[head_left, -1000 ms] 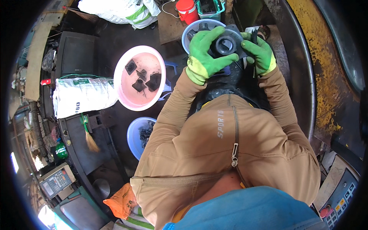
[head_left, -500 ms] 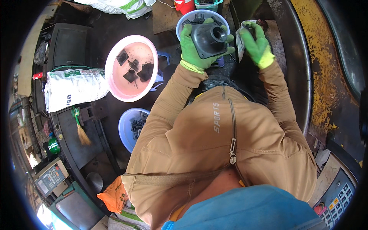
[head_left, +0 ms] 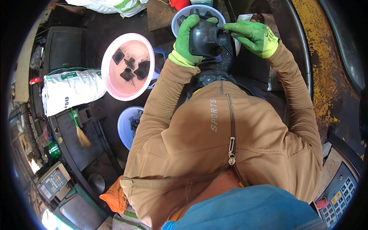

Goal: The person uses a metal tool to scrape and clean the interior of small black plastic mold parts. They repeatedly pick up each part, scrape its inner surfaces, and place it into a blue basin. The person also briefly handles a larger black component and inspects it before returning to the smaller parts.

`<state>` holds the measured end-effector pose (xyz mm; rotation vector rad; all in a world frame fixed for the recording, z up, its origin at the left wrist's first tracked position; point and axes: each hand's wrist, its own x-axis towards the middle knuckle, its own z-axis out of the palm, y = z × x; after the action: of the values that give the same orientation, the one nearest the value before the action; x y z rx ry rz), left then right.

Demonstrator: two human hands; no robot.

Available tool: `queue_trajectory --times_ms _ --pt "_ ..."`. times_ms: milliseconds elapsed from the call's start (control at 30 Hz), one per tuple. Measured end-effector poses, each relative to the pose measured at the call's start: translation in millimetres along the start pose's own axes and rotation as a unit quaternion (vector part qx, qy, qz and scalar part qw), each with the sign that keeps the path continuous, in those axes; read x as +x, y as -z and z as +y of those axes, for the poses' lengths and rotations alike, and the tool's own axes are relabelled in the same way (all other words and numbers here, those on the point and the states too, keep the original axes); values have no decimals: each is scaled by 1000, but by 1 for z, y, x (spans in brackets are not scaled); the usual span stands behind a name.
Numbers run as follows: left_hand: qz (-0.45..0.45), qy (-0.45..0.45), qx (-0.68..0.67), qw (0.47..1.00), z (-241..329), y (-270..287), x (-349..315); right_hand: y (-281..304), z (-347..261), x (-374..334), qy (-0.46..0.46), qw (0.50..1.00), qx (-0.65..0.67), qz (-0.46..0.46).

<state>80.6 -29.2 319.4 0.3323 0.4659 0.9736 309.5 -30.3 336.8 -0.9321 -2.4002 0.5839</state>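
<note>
My left hand [head_left: 184, 45], in a green glove with a yellow cuff, grips a black moulded part [head_left: 203, 40] with a square flange and a round neck. The part is tilted so that its neck opening faces right. My gloved right hand [head_left: 253, 37] is at that neck, its fingertips close to the rim. Its fingers are drawn together; whatever they pinch, if anything, is hidden. Behind the part stands a pale blue-white basin [head_left: 174, 23] with more black parts in it.
To the left, a pink basin [head_left: 108, 82] holds several black pieces. A lower blue basin [head_left: 123, 132] contains small dark parts. A white sack [head_left: 73, 90] lies beside a hand brush [head_left: 81, 136]. At the right are a rusty yellow machine panel [head_left: 320, 65] and a button panel [head_left: 339, 197].
My right hand has moved left from beside the pale board to the part's neck. In my left hand the part has turned, its opening swinging toward the right.
</note>
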Motion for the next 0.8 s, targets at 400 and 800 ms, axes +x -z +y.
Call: queue_trajectory --times_ms 400,800 --pt "-123 -44 12 991 5 7 8 -23 -22 -4 -147 978 138 47" --pt "-115 -277 268 916 4 -6 6 -39 -58 3 -328 795 499 111"
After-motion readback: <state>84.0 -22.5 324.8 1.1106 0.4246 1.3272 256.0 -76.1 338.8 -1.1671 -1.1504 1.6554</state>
